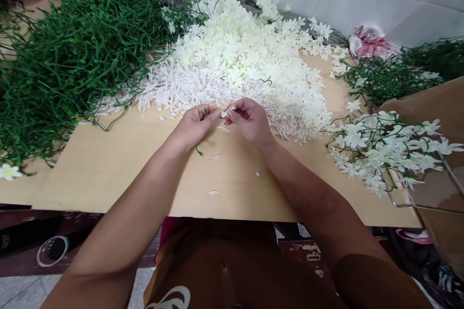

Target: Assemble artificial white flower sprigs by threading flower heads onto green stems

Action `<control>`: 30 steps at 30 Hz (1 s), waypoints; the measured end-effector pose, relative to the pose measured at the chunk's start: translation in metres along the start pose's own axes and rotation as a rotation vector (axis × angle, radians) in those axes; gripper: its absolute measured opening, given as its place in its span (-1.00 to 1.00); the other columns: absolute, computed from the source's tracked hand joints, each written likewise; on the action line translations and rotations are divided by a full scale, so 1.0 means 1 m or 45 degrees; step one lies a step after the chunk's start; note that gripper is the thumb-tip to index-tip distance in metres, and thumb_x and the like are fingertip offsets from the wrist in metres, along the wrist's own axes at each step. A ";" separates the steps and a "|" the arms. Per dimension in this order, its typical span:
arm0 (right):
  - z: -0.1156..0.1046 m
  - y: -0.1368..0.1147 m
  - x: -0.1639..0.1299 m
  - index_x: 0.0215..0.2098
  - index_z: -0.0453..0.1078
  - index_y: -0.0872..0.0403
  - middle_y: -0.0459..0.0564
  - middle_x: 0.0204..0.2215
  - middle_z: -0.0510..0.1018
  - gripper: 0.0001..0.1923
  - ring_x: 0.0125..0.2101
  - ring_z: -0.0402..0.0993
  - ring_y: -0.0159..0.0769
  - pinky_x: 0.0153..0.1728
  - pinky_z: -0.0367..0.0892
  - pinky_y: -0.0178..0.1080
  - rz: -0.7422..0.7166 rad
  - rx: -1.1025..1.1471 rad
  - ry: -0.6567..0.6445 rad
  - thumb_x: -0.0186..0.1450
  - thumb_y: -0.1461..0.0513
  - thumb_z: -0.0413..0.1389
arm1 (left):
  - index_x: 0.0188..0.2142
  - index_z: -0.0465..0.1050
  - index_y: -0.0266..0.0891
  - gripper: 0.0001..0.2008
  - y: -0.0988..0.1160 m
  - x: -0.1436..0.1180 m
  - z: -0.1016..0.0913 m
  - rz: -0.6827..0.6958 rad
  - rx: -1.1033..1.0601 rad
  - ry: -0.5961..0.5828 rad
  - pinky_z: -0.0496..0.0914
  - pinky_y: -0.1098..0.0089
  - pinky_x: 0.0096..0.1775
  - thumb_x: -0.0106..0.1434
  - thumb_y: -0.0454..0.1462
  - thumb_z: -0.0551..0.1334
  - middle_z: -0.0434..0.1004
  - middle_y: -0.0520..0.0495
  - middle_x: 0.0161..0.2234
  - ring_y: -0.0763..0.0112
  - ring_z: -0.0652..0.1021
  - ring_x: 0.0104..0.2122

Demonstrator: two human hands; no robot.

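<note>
My left hand pinches a thin green plastic stem whose end hangs below the fingers. My right hand holds a small white artificial flower between thumb and fingers, right against the tip of the stem. Both hands meet over the light wooden board, just in front of a big heap of white flower heads and a spread of white stamen pieces.
A large tangle of green stems fills the left side. Finished flower sprigs lie at the right beside a cardboard box. More green sprigs and a pink bag lie behind. Loose white bits dot the board.
</note>
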State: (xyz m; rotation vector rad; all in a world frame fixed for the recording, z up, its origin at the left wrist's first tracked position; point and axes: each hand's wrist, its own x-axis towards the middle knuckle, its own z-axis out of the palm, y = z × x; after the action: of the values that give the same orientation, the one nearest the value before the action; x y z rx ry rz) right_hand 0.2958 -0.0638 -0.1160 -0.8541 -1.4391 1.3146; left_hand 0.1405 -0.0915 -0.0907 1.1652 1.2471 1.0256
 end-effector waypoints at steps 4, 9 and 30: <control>0.002 -0.003 -0.005 -0.43 0.26 0.06 -0.11 -0.44 0.40 -0.86 -0.46 0.36 -0.45 -0.41 0.38 -0.29 -0.213 -0.313 -0.037 0.21 0.22 0.16 | -0.53 0.27 -0.23 -0.73 0.005 -0.001 0.001 -0.051 -0.027 0.019 0.06 0.49 -0.57 0.03 -0.16 0.33 0.09 0.17 -0.69 0.60 0.15 -0.63; 0.004 -0.005 -0.010 -0.44 0.25 0.05 -0.04 -0.39 0.36 -0.89 -0.40 0.32 -0.39 -0.36 0.34 -0.25 -0.486 -0.638 -0.061 0.25 0.32 0.04 | -0.54 0.23 -0.21 -0.78 0.007 -0.003 0.001 -0.134 -0.022 0.093 -0.02 0.49 -0.61 0.01 -0.27 0.30 0.07 0.20 -0.71 0.64 0.09 -0.68; 0.004 0.006 -0.009 -0.36 0.26 0.04 -0.08 -0.37 0.39 -0.83 -0.42 0.37 -0.44 -0.40 0.38 -0.29 -0.267 -0.380 0.028 0.26 0.15 0.15 | -0.45 0.30 -0.23 -0.74 0.009 -0.007 0.003 -0.169 -0.096 0.059 0.04 0.50 -0.58 0.02 -0.18 0.35 0.15 0.18 -0.64 0.63 0.14 -0.64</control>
State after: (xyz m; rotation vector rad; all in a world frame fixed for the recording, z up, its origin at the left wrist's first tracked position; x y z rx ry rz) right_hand 0.2939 -0.0719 -0.1237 -0.8786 -1.6843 0.9460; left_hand 0.1434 -0.0969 -0.0805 0.9929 1.2934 0.9964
